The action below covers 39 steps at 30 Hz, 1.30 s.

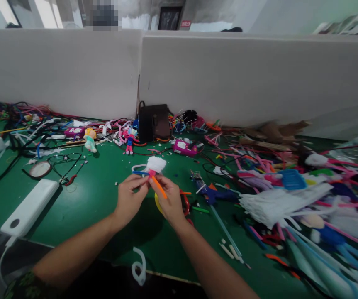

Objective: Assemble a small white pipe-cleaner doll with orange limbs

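Note:
Both hands meet over the front middle of the table around a small pipe-cleaner piece. It has a bumpy white top (156,164), a pink part beneath, a blue and a white strand (137,167) looping to the left, and an orange pipe cleaner (159,187) slanting down to the right. My left hand (131,196) pinches it at the pink and blue part. My right hand (171,200) closes on it from the other side, with the orange strand along its fingers. Yellow and red curved strands (186,203) show behind my right hand; whether they are attached cannot be seen.
A white power bank (31,207) with a cable lies at left, beside a tape roll (40,169). Pliers (210,191) lie right of my hands. White pipe cleaners (281,203) heap at right. A dark bag (154,122) stands against the grey partition (244,79).

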Motion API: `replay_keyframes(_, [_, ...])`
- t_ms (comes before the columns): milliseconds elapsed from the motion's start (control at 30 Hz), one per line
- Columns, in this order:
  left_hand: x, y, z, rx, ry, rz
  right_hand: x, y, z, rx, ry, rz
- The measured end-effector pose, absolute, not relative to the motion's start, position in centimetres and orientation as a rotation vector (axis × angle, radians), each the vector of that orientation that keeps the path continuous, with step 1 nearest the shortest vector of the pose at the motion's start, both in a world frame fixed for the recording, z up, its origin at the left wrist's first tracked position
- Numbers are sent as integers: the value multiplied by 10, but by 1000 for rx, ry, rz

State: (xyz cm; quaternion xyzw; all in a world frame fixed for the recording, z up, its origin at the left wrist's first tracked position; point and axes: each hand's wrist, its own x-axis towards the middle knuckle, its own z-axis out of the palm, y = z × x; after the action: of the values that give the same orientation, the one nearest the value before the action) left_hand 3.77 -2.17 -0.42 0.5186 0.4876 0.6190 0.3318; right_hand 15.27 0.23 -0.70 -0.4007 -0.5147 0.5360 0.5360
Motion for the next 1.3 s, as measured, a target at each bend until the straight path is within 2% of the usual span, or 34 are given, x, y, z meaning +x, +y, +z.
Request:
replay_keyframes(100, [39,-22,-4,1372,1234,1589,152,3,-6,-947,-1198,1301])
replay_keyframes(367, [39,-20,1,960,998,1366,149,8,-15,-935,-1037,1469])
replay_keyframes(533, [40,-19,1,921,920,1293,147,8,-20,-975,-1034,1437])
replay_keyframes(933, [38,-18,2,982,1020,1379,150,7,-10,-897,-1070,1533])
replay_keyframes(1300, [34,-19,-6,1233,1192,1283,154,6,-12,-1079,-1475,999])
